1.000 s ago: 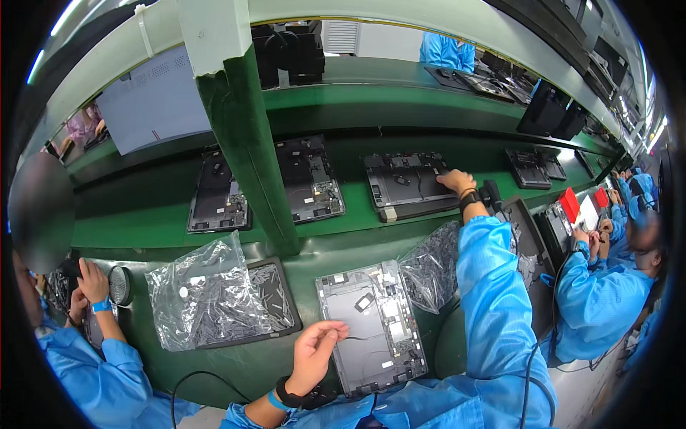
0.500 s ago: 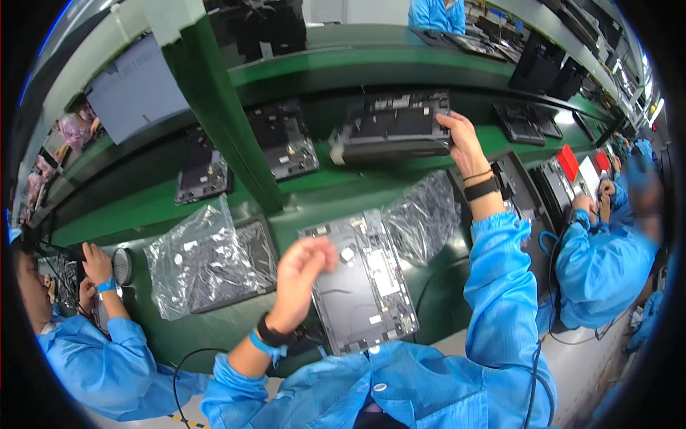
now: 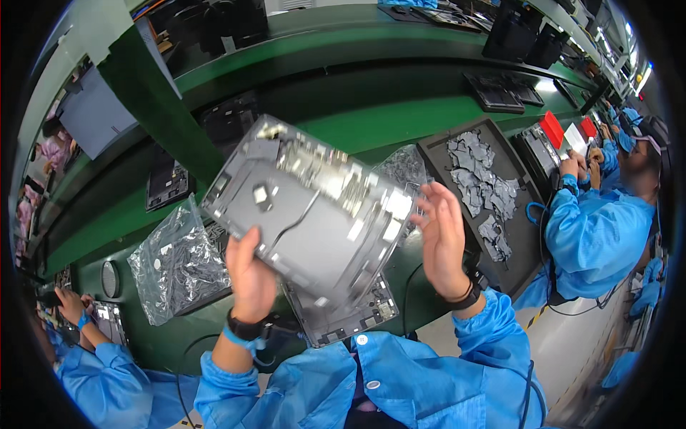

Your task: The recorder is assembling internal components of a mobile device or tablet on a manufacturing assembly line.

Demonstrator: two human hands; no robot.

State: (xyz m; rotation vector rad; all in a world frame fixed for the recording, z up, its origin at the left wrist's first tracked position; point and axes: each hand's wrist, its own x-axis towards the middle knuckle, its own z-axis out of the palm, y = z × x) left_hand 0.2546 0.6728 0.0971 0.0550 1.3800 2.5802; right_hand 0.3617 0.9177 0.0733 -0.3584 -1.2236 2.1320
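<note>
A grey laptop chassis (image 3: 300, 236) with exposed boards and a black cable is tilted above the bench, slightly blurred. My left hand (image 3: 251, 282) grips its near left edge, thumb on top and the other fingers mostly hidden beneath. Beside its right corner, my right hand (image 3: 444, 247) has its fingers stretched out; whether they touch the edge I cannot tell. Under the raised one, a second laptop chassis (image 3: 386, 304) lies on the bench in front of me, largely covered.
Left of me, a clear plastic bag (image 3: 168, 268) lies over a dark panel. Another bag (image 3: 404, 168) sits behind my right hand. A dark tray (image 3: 525, 257) holds crumpled grey pieces. A green post (image 3: 146, 107) rises at the left. Co-workers (image 3: 600, 229) sit on both sides.
The chassis my right hand held at the back shelf is now close in front of me, over the other one. My left hand has taken its edge; my right hand's fingers have opened out.
</note>
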